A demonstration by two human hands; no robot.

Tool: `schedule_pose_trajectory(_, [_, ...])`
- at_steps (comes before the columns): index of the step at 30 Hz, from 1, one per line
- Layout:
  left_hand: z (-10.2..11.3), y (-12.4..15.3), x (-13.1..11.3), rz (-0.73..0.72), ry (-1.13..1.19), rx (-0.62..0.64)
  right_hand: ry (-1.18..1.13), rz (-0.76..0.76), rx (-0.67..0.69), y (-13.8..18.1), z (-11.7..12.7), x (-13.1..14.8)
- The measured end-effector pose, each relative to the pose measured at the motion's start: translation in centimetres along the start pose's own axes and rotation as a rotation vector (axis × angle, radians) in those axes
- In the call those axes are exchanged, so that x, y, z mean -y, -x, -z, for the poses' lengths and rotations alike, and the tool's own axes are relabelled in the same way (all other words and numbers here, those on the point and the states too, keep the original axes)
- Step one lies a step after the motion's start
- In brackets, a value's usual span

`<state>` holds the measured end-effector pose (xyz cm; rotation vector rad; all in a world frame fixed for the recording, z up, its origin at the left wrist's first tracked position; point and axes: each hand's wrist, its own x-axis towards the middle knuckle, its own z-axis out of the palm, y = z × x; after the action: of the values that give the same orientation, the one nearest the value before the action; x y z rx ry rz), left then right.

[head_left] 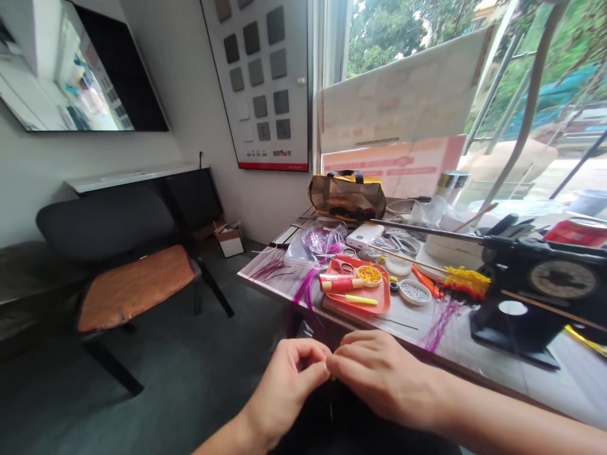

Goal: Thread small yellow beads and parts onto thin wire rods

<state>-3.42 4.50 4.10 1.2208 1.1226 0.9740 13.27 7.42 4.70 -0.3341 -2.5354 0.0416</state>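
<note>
My left hand (294, 379) and my right hand (379, 373) meet in front of the table's near edge, above my lap. Thumb and forefinger of the left are pinched, their tips touching the fingers of the right. The right hand is curled closed with its back towards me. Whatever lies between the fingertips is too small or hidden to make out. Just beyond the hands on the table is an orange-red tray (380, 302) with a red tube-like roll (341, 284), a yellow-green pen-like tool (360, 300) and a small bowl of yellow beads (370, 274).
Beside the tray stands a white dish of pale beads (415, 292). Purple strands (443, 325) hang over the table edge. A black machine with a dial (562, 278) occupies the right, a bag (348, 194) the back. A chair (137, 284) stands at left.
</note>
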Motion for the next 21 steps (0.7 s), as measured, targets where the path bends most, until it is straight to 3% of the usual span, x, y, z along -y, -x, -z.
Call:
schedule_pose_trajectory(2, [-0.2, 0.4, 0.2, -0.313, -0.331, -0.033, -0.245, -0.279, -0.002, -0.2, -0.2, 0.2])
schedule_pose_trajectory(6, [-0.1, 0.9, 1.3, -0.884, -0.819, -0.256, -0.849, -0.769, -0.061, -0.7, -0.6, 0.5])
schedule_pose_trajectory(9, [0.4, 0.7, 1.8, -1.225, -1.019, -0.262, -1.213, -0.876, -0.118, -1.1, -1.2, 0.2])
schedule_pose_trajectory(12, [0.8, 0.3, 1.4, -1.382, -1.085, -0.198, -1.35, -0.885, -0.117, -1.4, -1.3, -0.1])
schedule_pose_trajectory(14, [0.8, 0.2, 0.6, -1.294, -1.02, -0.158, -1.251, -0.863, -0.11, -1.4, -0.9, -0.2])
schedule_pose_trajectory(15, [0.8, 0.2, 0.2, -1.148, -0.932, -0.121, -1.11, -0.806, -0.104, -1.3, -0.6, -0.2])
schedule_pose_trajectory(17, [0.6, 0.1, -0.5, -0.658, -0.615, -0.023, -0.676, -0.53, -0.074, -1.0, 0.2, -0.1])
schedule_pose_trajectory(19, [0.4, 0.0, -0.9, -0.13, -0.193, 0.018, -0.203, -0.125, -0.021, -0.6, 0.8, 0.0])
schedule_pose_trajectory(21, [0.2, -0.2, -0.9, 0.195, 0.157, 0.008, 0.119, 0.177, -0.004, -0.2, 1.1, 0.0])
